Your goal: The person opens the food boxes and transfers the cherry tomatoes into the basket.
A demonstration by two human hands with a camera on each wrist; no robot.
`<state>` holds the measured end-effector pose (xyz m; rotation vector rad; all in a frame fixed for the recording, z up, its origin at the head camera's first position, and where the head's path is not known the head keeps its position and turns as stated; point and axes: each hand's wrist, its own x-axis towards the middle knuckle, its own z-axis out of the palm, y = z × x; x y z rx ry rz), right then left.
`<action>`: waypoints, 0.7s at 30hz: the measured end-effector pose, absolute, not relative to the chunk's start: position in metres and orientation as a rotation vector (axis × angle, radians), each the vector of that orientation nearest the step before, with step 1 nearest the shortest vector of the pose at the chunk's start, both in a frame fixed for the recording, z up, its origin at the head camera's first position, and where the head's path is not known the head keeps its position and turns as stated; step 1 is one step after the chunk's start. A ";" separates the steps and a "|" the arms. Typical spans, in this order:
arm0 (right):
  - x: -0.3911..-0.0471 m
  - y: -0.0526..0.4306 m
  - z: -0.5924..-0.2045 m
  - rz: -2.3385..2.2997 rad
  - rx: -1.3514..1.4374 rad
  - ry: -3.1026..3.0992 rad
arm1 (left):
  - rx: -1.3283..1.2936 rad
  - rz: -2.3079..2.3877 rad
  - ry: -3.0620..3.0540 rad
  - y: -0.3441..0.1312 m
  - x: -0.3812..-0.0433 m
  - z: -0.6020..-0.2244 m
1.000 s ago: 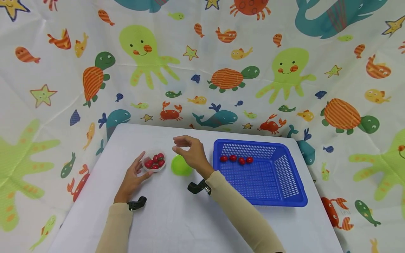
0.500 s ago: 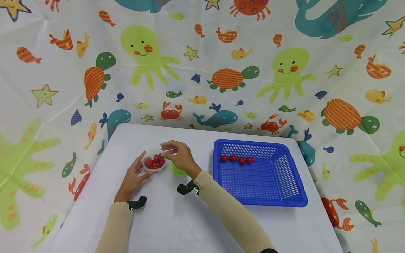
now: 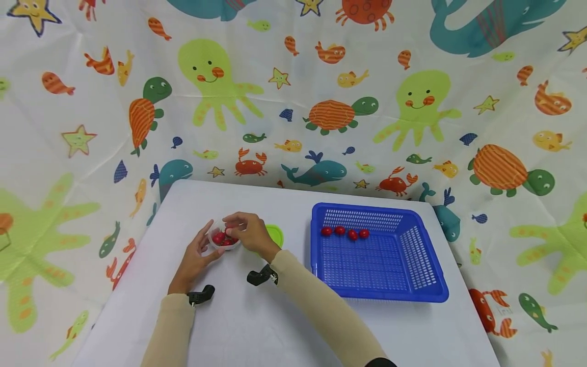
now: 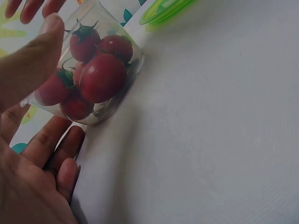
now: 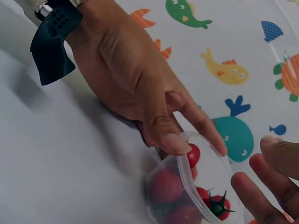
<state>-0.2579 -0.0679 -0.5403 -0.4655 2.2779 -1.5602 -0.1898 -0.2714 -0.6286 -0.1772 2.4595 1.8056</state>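
My left hand (image 3: 196,255) holds a clear plastic cup (image 3: 212,230) on the white table, its thumb and fingers around the side. Inside the cup are several small red tomatoes (image 4: 103,77), some with green stems. Over the open mouth is my right hand (image 3: 252,234), reaching down from the right. In the right wrist view its thumb is at the rim, right beside a tomato (image 5: 193,155), while another finger extends across the opening. A green lid (image 3: 275,234) lies on the table just right of the cup, partly hidden by the right hand.
A blue plastic basket (image 3: 380,294) stands on the right side of the table (image 3: 275,326). Several red tomatoes (image 3: 340,231) lie in a row near its back left corner. Behind the table hangs a white cloth (image 3: 275,30) printed with sea animals.
My right hand has moved left from above the green lid to the cup's mouth, and lower. The left hand has kept its place at the cup. The basket's tomatoes have not moved.
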 end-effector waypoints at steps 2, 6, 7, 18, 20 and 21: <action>-0.256 -0.071 -0.542 -1.541 -0.464 2.289 | -0.183 1.805 2.454 -0.272 -0.191 -0.630; -0.255 -0.077 -0.546 -1.439 -0.482 2.378 | -0.172 1.809 2.456 -0.273 -0.190 -0.630; -0.255 -0.079 -0.547 -1.408 -0.491 2.405 | -0.167 1.809 2.459 -0.273 -0.190 -0.629; -0.251 -0.090 -0.557 -1.207 -0.576 2.517 | -0.166 1.832 2.457 -0.271 -0.187 -0.623; -0.250 -0.091 -0.558 -1.196 -0.594 2.509 | -0.173 1.835 2.451 -0.272 -0.187 -0.624; -0.250 -0.092 -0.558 -1.190 -0.601 2.505 | -0.178 1.834 2.448 -0.272 -0.188 -0.624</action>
